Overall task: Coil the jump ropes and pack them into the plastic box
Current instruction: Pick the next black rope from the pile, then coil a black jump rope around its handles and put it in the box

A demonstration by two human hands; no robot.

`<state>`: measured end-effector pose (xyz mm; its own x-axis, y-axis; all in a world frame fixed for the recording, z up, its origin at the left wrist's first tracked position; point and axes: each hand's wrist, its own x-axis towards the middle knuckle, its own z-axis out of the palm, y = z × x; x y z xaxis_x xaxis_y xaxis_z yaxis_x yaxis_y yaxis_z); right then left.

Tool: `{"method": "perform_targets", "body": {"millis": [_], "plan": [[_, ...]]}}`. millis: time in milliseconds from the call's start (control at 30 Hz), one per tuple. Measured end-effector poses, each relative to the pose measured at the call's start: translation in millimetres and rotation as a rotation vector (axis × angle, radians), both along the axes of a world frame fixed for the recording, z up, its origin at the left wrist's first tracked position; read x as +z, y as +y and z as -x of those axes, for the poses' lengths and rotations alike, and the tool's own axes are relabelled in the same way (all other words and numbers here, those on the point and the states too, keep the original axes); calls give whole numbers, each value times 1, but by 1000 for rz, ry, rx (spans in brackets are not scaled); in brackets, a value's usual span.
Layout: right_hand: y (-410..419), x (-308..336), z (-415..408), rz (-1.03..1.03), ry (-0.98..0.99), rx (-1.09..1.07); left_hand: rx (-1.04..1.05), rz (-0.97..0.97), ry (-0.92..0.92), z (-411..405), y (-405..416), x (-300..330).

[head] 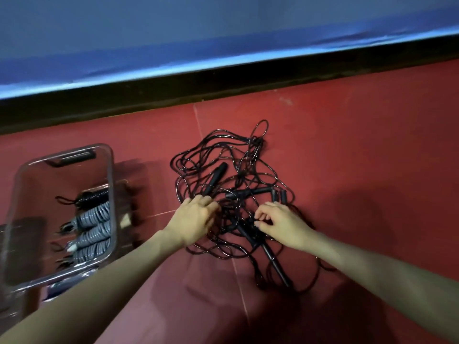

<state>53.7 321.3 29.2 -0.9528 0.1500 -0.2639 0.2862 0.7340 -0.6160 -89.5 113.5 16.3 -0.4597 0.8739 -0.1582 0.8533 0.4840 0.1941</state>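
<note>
A tangled heap of black jump ropes (236,175) with several black handles lies on the red floor at centre. My left hand (196,217) reaches into the heap's left side, its fingers curled around the lower end of a black handle (215,178). My right hand (278,223) sits on the heap's right side, thumb and fingers pinching a strand of rope. Another long handle (273,261) lies below my right hand. The clear plastic box (110,170) stands at the left and holds several coiled ropes (93,227), black and striped.
A black skirting strip (223,83) and a blue wall run along the far edge of the red floor (360,145). A dark flat object (24,249) shows at the box's near left side.
</note>
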Motion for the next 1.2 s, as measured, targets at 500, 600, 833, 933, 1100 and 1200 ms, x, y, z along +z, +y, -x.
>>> {"method": "perform_targets", "body": {"millis": [500,600,833,933,1100,1200], "plan": [[-42,4,18,-331,-258,123,352,376,74,-11,-15,-20],[-34,8,13,-188,-249,67,418,404,42,-9,-12,-18],[-19,30,8,37,-123,-142,533,130,-374,-5,-36,-14],[-18,51,17,39,-56,-187,545,59,-404,-2,-42,7],[-13,101,36,39,92,-328,683,-200,-417,10,-37,66],[-10,141,39,61,202,-379,751,-372,-425,7,-33,115]]}}
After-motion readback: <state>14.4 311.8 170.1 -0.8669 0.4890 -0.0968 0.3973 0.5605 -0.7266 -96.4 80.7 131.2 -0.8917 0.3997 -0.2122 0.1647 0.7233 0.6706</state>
